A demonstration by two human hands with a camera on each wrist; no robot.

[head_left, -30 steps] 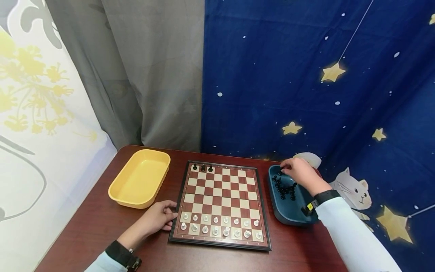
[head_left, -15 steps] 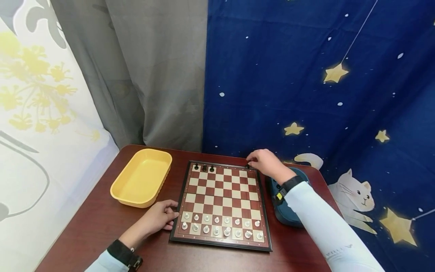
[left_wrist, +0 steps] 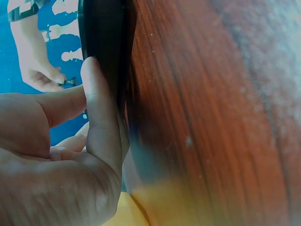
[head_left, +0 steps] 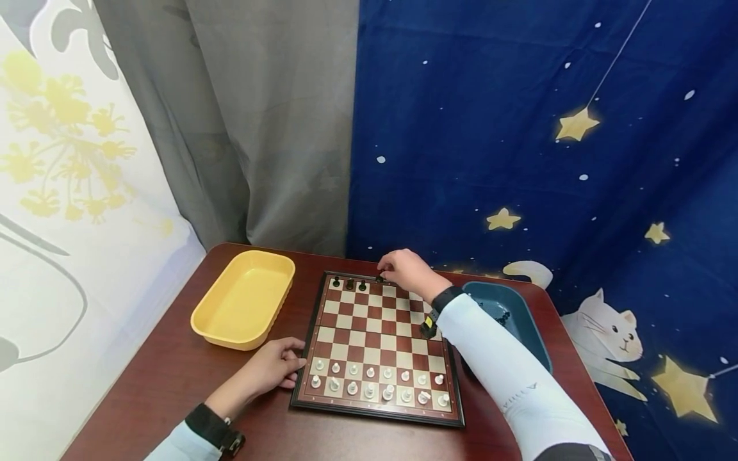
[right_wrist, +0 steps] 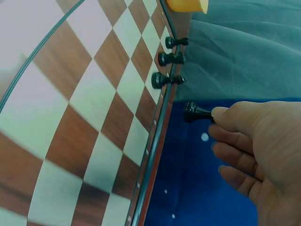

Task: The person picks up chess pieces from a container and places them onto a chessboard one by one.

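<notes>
My right hand [right_wrist: 254,150] pinches a black chess piece [right_wrist: 195,113] over the chessboard's [head_left: 377,349] far row, beside three black pieces [head_left: 348,283]. My left hand [head_left: 271,368], fingers relaxed, steadies the board's near-left edge.

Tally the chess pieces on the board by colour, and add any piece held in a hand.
White pieces on the board: 16
Black pieces standing on the board: 3
Black piece pinched in the right hand: 1
Total: 20
</notes>
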